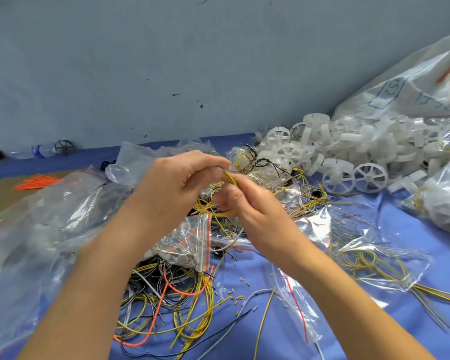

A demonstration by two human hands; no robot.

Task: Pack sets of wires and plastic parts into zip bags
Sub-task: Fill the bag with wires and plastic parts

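Note:
Both hands meet above the middle of the blue cloth. My left hand (178, 181) pinches the top of a looped bundle of yellow wires (213, 207) with curled fingers. My right hand (255, 206) grips the same bundle from the right side, its thumb pressed on the strands. Under the hands lies a small zip bag (190, 242) with a red seal line, holding small grey parts. A heap of white plastic wheels (346, 154) spreads at the back right. Loose yellow, black and orange wires (172, 307) lie tangled near the front.
A large clear bag (37, 229) covers the left side. Empty zip bags (390, 266) lie on the right over yellow wires. A big printed sack (413, 87) leans on the grey wall. Orange wires (37, 181) and a water bottle (40, 151) sit at the far left.

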